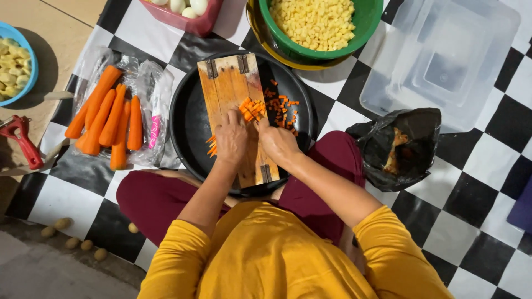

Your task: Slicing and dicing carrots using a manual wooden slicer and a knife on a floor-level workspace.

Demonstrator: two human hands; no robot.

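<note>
While both hands press on wood board (235, 105), L hand (231, 139) fingers curled on carrot strips (212, 147), R hand (277, 141) grip unclear, diced carrot (253, 108) just beyond fingertips.

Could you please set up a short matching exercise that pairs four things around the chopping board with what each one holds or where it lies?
Things:
1. green bowl
2. black tray
3. clear plastic bag
4. black plastic bag

Places or contents:
A. under the wooden board, with diced carrot on it
B. beneath the whole peeled carrots
C. full of yellow diced pieces
D. right of the tray, holding scraps

Pairs: 1-C, 2-A, 3-B, 4-D
</note>
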